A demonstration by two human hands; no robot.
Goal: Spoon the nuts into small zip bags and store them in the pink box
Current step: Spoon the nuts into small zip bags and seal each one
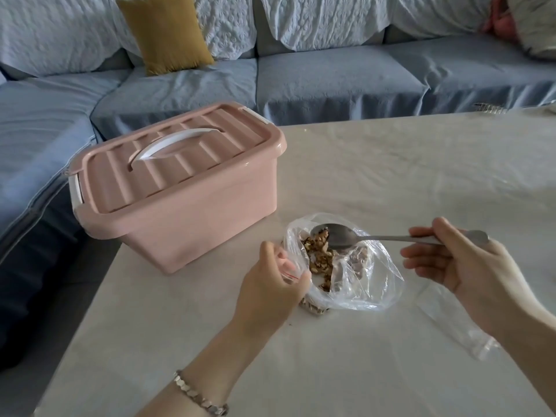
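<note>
Steel spoon (340,236), gripped by R hand (451,260), dipped into the nuts (320,260) in the clear bag (370,284) on the worktop (391,176), L hand (270,284) pinching a small zip bag (287,270) beside it: scooping step, next prob. needing a level lift to that bag's mouth, pink box (180,191) nearby w/ lid on.

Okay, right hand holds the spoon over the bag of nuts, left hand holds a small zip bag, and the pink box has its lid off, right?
Not quite: the head view shows the pink box with its lid on. The rest holds: right hand holding the spoon over the bag of nuts, left hand holding a small zip bag.
</note>
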